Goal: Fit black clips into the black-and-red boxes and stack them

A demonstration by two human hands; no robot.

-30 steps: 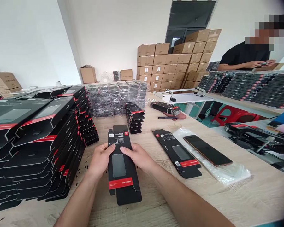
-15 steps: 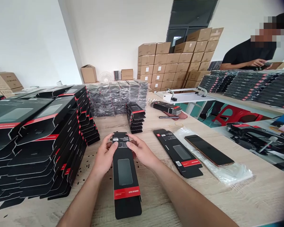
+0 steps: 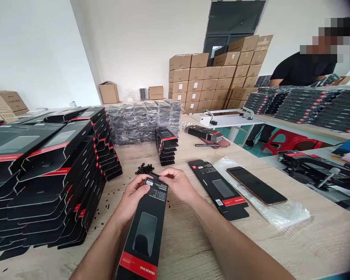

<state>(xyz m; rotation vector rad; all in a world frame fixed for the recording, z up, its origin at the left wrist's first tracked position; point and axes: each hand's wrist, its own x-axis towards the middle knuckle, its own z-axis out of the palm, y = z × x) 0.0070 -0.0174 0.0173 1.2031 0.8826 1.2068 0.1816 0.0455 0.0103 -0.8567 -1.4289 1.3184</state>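
A long black packaging box [image 3: 151,202] with a clear window and a red band lies tilted between my hands, its near end running past the bottom of the view. My left hand [image 3: 134,196] grips its far left side, thumb on the printed face. At the far end my right hand [image 3: 176,184] pinches the top flap with thumb and fingertips. Just beyond is a small heap of tiny black pieces [image 3: 144,168]. To the right rests a flattened black box [image 3: 217,186], beside a dark phone-like slab [image 3: 256,184] on a clear plastic bag [image 3: 294,214].
Tall stacks of black boxes [image 3: 46,186] fill the left side. A short stack [image 3: 165,146] and plastic-wrapped bundles [image 3: 142,120] stand further back. A pen [image 3: 206,145] lies near a bundle of flat boxes [image 3: 204,133]. Another person [image 3: 303,66] works behind piled boxes at right.
The box has been raised and tilted, its near end swinging toward me and left. My right hand has moved to its far edge, and the heap of tiny black pieces has come into sight.
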